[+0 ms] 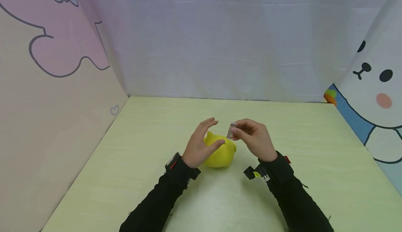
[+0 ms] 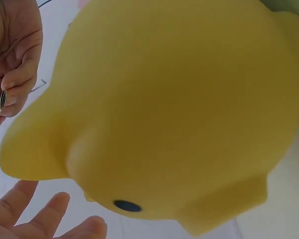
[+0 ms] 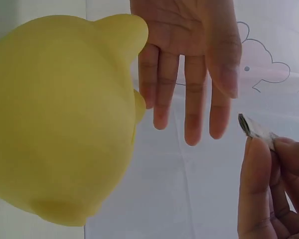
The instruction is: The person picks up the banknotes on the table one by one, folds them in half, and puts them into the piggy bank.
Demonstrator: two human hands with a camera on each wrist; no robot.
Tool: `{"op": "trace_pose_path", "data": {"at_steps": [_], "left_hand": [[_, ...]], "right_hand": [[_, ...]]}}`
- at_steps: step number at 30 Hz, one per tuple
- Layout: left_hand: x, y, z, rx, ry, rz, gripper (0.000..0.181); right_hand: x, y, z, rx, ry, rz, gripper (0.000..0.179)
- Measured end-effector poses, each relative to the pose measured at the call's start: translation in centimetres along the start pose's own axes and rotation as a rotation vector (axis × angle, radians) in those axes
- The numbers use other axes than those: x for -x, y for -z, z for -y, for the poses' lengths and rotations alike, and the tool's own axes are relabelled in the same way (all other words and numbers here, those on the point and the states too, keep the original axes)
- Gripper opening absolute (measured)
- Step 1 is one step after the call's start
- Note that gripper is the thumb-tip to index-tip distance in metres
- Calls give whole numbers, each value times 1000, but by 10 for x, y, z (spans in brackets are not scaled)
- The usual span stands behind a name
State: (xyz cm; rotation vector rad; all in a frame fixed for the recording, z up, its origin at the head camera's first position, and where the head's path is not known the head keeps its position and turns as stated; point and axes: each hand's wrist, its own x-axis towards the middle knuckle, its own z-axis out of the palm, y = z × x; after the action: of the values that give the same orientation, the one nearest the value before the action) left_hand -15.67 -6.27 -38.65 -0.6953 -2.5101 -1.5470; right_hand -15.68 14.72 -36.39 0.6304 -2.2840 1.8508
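A smooth yellow piggy bank [image 1: 221, 157], with small ears and a dark eye seen in the left wrist view, stands on the table between my hands. My right hand [image 1: 255, 137] pinches a small folded banknote [image 1: 231, 131] between thumb and fingers, up above the bank's right side. In the right wrist view the folded end of the note [image 3: 256, 130] shows. My left hand [image 1: 201, 144] is held beside the bank's left side, thumb and fingers spread apart and holding nothing. Whether it touches the bank is hard to tell. No slot is visible.
A pale yellow-green table [image 1: 150, 127] lies under everything. At its far edge hangs a white curtain [image 1: 220, 50], with cartoon-printed panels [image 1: 62, 120] on the left and right. Dark sleeves carry wrist cameras [image 1: 251, 172].
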Motion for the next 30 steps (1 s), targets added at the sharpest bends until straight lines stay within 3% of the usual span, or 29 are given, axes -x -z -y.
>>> {"op": "trace_pose_path", "data": {"at_steps": [8, 21, 30], "left_hand": [[3, -3, 15, -49, 124, 71, 79], [11, -8, 30, 27, 266, 137, 95], [13, -9, 38, 71, 262, 181, 74]], "right_hand": [[-1, 0, -5, 11, -4, -3, 16], [-2, -6, -16, 21, -27, 20, 15], [-1, -11, -22, 28, -12, 60, 12]]}}
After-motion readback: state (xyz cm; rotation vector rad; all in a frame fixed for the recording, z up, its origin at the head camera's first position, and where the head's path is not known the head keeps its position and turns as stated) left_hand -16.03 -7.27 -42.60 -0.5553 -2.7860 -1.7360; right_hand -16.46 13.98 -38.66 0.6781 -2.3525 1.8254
